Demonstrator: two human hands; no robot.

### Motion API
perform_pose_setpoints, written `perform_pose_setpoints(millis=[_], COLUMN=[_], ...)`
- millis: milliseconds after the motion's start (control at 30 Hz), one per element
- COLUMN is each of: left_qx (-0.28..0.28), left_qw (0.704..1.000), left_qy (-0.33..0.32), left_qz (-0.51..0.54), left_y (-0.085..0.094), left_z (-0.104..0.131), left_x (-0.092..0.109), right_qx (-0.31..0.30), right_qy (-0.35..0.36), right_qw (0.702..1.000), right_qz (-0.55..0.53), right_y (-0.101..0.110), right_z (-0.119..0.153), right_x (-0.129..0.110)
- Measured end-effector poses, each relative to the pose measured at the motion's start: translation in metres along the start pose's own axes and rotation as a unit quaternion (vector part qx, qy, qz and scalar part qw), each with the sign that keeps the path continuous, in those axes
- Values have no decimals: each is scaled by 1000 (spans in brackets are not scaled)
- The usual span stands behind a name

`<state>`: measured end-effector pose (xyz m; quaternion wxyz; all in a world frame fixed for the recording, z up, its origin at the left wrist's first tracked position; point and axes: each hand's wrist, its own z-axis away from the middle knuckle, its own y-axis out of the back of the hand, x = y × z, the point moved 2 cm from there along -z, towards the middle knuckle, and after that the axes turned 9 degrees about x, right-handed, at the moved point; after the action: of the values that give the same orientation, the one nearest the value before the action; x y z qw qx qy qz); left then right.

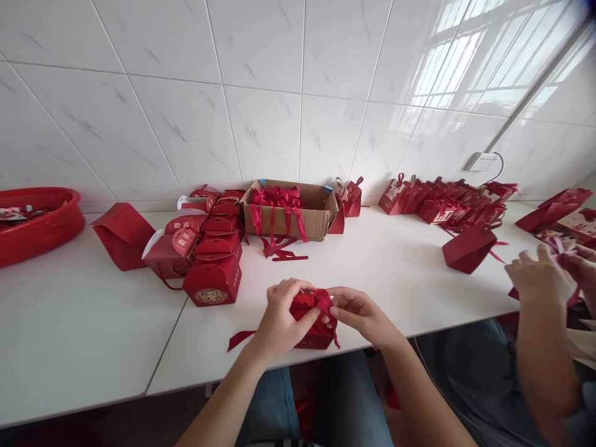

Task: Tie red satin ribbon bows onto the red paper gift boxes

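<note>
A small red gift box [314, 341] stands at the table's front edge between my two hands. Red ribbon [323, 299] loops over its top, and one ribbon tail [241, 339] trails out to the left. My left hand [283, 318] curves round the box's left side, its thumb and fingers closed on the ribbon at the top. From the other side, my right hand [365, 315] pinches the ribbon between thumb and fingers. The fingertips partly hide the knot or loop.
Red gift boxes [213, 273] are grouped at left, near a red basin [41, 226]. A cardboard box [291, 220] of ribbons stands by the wall. More red boxes [442, 208] line the back right. Another person's hands [542, 279] work at far right.
</note>
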<state>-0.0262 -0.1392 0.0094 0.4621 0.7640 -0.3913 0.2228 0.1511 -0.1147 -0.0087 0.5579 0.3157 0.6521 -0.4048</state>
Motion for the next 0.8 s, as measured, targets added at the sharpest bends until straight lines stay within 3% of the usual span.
perform_pose_setpoints(millis=[200, 333, 433, 500, 600, 700, 800], left_qx=[51, 12, 7, 6, -49, -113, -125], left_qw=[998, 1000, 997, 990, 972, 950, 943], left_qy=[-31, -19, 56, 127, 207, 253, 265], left_qz=[-20, 14, 58, 67, 99, 146, 161], left_y=[-5, 6, 14, 15, 10, 7, 13], left_z=[-11, -9, -3, 2, 8, 10, 7], left_x=[7, 1, -17, -33, -52, -58, -54], right_qx=[50, 111, 147, 127, 102, 109, 152], right_qy=[20, 74, 79, 64, 63, 66, 51], right_qw=[995, 975, 967, 976, 982, 977, 967], right_qz=[87, 180, 190, 164, 146, 170, 200], right_y=[-9, -11, -12, -13, -15, -18, -21], right_z=[-8, -11, -11, -10, -11, -13, -14], right_x=[7, 14, 19, 21, 18, 14, 13])
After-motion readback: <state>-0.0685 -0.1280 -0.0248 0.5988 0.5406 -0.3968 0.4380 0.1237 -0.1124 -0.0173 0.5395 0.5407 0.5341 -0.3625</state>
